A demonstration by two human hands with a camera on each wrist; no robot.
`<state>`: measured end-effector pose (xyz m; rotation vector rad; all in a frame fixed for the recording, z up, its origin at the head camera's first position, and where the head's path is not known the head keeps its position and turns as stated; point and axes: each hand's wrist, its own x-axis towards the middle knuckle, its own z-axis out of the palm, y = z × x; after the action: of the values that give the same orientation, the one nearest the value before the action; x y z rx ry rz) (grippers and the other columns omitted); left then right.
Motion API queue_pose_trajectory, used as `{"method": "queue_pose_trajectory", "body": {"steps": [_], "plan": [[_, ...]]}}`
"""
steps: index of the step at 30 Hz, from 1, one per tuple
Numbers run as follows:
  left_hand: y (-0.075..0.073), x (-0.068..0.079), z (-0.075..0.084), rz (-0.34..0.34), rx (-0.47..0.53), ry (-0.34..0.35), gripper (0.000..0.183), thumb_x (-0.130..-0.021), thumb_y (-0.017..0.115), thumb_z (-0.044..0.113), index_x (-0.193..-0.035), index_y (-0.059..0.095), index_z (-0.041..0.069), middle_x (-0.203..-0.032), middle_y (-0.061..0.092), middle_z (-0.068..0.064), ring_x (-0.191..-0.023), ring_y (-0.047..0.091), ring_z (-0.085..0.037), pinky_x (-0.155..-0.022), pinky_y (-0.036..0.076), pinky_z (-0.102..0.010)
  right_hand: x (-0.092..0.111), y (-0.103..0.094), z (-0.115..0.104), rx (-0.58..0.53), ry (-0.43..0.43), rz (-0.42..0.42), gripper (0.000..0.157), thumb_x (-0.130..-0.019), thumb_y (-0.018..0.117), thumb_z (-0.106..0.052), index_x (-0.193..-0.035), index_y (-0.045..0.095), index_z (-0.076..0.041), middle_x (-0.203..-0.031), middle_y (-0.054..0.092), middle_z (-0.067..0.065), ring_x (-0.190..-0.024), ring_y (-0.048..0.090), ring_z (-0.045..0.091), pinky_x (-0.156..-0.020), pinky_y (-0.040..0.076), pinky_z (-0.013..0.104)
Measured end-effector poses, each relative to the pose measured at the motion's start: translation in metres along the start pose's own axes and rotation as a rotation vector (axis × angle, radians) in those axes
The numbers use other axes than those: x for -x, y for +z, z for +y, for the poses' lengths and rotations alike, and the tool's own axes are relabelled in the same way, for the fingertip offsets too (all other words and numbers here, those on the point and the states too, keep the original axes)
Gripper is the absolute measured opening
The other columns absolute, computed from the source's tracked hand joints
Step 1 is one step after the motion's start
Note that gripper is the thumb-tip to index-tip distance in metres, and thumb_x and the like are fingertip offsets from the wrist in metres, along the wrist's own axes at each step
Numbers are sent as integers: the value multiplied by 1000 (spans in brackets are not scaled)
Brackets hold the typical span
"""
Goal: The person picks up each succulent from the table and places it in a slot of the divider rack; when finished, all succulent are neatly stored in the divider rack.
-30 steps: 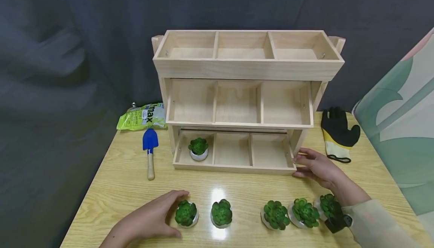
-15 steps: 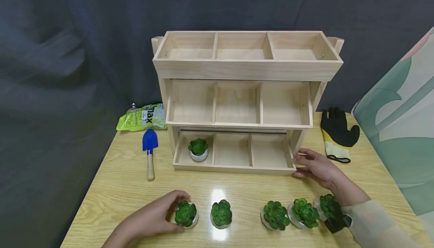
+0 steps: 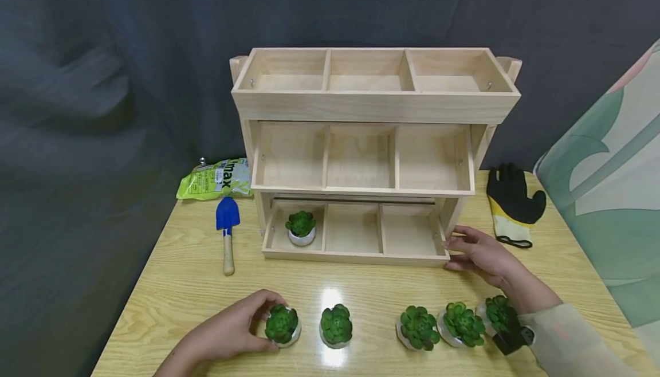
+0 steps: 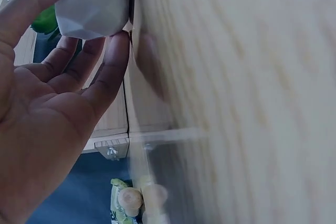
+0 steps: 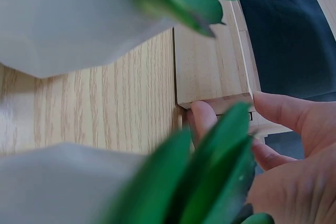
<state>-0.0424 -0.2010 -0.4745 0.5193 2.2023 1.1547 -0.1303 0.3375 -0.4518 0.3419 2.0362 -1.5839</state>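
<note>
My left hand point(image 3: 229, 328) grips a potted succulent point(image 3: 282, 324) near the table's front left, its fingers and thumb round the pot. In the left wrist view, the thumb and fingertips touch the white faceted pot point(image 4: 94, 6), which stands on the table. My right hand point(image 3: 482, 256) holds the right end of the wooden tiered shelf's bottom tray point(image 3: 356, 258). The right wrist view shows the fingers point(image 5: 202, 116) at that tray's corner. Another potted succulent point(image 3: 301, 228) sits in the tray's left compartment. Just right of my left hand stands one more succulent point(image 3: 336, 325).
Three potted succulents point(image 3: 419, 328) stand at front right, close to my right forearm. A blue hand trowel point(image 3: 228, 216) and a green bag point(image 3: 216, 179) lie left of the shelf. A black and yellow work glove point(image 3: 515, 202) lies to its right. Dark curtain hangs behind.
My left hand has closed its thumb and fingers in on the potted succulent at the left. The right hand stays at the tray's end.
</note>
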Motion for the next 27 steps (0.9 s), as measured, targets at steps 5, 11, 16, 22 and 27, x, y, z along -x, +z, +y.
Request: {"method": "queue_pose_trajectory", "body": {"steps": [5, 11, 16, 22, 27], "plan": [[-1, 1, -2, 11, 1, 27, 62, -86, 90, 42, -139, 59, 30, -136, 63, 5, -122, 58, -5, -103, 50, -21, 0, 0, 1, -1, -4, -1, 76, -114, 51, -23, -171, 6, 0, -169, 20, 36, -125, 67, 31, -96, 66, 35], [-5, 0, 1, 22, 55, 40, 62, -87, 90, 39, -140, 58, 29, -137, 64, 4, -127, 61, -12, -107, 49, -23, -1, 0, 0, -3, 1, -2, 76, -114, 51, -22, -171, 6, -1, -170, 19, 37, -128, 65, 35, -96, 66, 35], [-14, -3, 7, 37, 73, 53, 62, -89, 89, 38, -142, 57, 30, -140, 63, 5, -134, 60, -15, -112, 49, -26, 0, 0, -1, -6, 5, 3, 75, -114, 51, -22, -171, 7, -1, -170, 20, 37, -129, 65, 36, -96, 66, 35], [-26, -8, 12, 51, 97, 135, 64, -90, 88, 33, -144, 55, 25, -141, 62, -1, -129, 61, -10, -111, 49, -22, 0, 1, -2, -9, 15, 6, 75, -114, 52, -22, -171, 7, -2, -171, 19, 36, -126, 67, 32, -96, 66, 35], [-38, -12, 18, 81, 93, 168, 66, -89, 88, 30, -145, 53, 25, -144, 60, -3, -128, 61, -9, -110, 51, -21, 1, 1, -2, -9, 12, 8, 74, -114, 51, -21, -171, 8, -2, -170, 19, 36, -127, 66, 33, -96, 66, 35]]}}
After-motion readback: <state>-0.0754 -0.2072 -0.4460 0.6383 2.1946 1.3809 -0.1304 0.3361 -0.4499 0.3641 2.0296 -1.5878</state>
